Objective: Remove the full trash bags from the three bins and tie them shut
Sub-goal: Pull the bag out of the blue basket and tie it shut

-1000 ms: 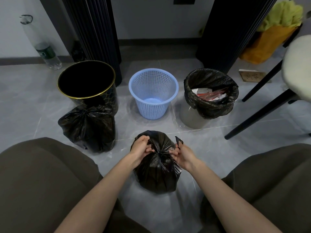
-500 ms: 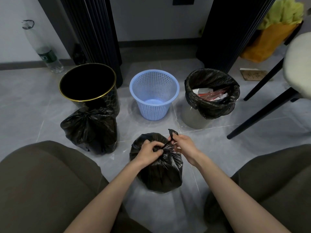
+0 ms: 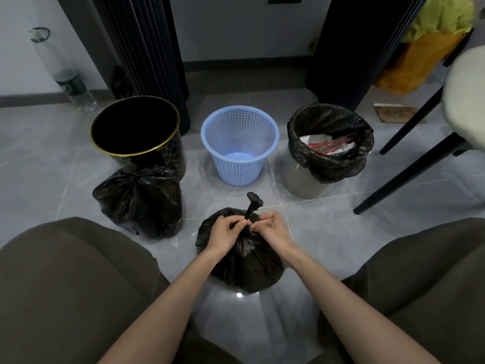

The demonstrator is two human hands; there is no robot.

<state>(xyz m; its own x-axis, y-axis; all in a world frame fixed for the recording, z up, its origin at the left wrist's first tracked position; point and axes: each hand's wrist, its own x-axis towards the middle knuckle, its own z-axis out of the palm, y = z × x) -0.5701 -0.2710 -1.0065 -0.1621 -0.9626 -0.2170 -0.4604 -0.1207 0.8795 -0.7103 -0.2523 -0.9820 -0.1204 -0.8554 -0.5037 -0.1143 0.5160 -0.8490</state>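
The left hand [image 3: 225, 232] and the right hand [image 3: 276, 231] are now meeting at the top of the middle bag [image 3: 244, 266]. A moment ago they were pulling on the two sides of the bag's mouth. Now both hands are pinching the bag's neck with curled fingers, and a thin twisted tail [image 3: 253, 203] is sticking straight up between them. I think the knot is being pulled tight, so this bag is almost shut.

The middle bag is sitting on the floor [image 3: 341, 232], right in front of the person's knees. Another black bag [image 3: 139, 200] is sitting near it on the left, with its top gathered in, so it looks tied.

Behind them, the black bin [image 3: 175, 156] with the gold rim is holding no bag, and neither is the blue basket [image 3: 236, 169]. The last bin [image 3: 299, 179], on the right, is still wearing its bag [image 3: 330, 164], and papers are showing inside it.

So I am guessing two bags are nearly done. The third one is still waiting to be lifted out and tied.
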